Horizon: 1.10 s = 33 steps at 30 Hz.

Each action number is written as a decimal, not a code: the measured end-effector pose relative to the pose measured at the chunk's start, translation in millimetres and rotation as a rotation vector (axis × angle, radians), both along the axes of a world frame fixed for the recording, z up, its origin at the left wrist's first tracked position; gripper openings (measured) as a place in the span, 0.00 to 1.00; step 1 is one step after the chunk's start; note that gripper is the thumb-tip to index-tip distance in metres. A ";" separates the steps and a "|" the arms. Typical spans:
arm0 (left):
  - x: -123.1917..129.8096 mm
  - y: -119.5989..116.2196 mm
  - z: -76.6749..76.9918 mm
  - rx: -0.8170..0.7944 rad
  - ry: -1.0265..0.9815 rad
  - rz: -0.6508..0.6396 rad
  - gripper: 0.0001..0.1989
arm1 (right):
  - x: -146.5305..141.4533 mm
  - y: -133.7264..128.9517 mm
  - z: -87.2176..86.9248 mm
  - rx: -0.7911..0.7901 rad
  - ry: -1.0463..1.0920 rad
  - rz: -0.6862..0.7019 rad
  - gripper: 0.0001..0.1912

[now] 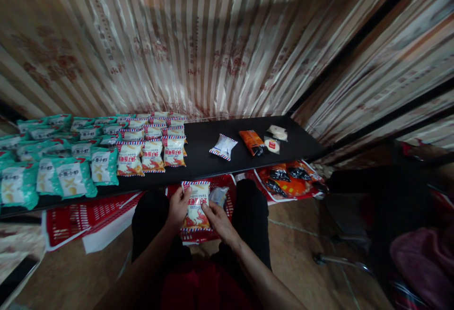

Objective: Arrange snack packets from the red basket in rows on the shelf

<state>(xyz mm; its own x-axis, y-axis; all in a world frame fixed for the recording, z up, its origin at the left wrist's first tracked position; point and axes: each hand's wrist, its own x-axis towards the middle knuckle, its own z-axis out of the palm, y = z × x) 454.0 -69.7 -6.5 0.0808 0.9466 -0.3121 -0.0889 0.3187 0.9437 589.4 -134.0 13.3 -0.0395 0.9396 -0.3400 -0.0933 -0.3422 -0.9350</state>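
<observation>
An orange and white snack bag [196, 206] with a striped edge is held upright between both hands, over a red basket [230, 192] at my knees. My left hand [178, 207] grips the bag's left side, thumb in front. On the right side, my right hand [218, 219] holds it with thumb and fingers. A silvery packet [219, 196] lies in the basket behind my right hand. Similar orange and white bags [152, 154] stand in rows on the black table [202, 133], beside rows of teal bags [73, 176] at the left.
A white packet lying face down [223, 147], an orange packet [252, 142] and small clear packets [272, 145] lie on the table. Red baskets [67, 220] sit beneath its edge; the right one holds orange packets [289, 180]. Another person's dark-clothed leg [358, 182] is at right.
</observation>
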 end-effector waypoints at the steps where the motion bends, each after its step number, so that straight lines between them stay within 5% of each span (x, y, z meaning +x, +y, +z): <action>1: 0.6 1.4 0.9 0.008 0.002 -0.007 0.27 | 0.1 0.2 -0.4 0.001 0.004 -0.004 0.25; 17: 0.0 -10.3 18.6 -0.071 -0.129 -0.304 0.29 | 20.3 21.9 -7.9 0.077 -0.140 -0.211 0.29; 27: 8.0 -11.0 3.0 0.013 -0.088 -0.257 0.26 | 20.1 23.8 -5.4 0.075 -0.161 -0.208 0.28; 33: 8.7 -7.9 -0.7 0.106 0.070 -0.189 0.23 | 16.6 27.2 12.1 0.134 -0.089 -0.157 0.26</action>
<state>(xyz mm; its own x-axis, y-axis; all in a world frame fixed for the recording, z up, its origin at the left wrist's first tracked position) 462.7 -77.6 -7.3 0.2415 0.9446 -0.2224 0.0302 0.2217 0.9746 606.1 -106.9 25.3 0.1351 0.9690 -0.2070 -0.0507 -0.2019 -0.9781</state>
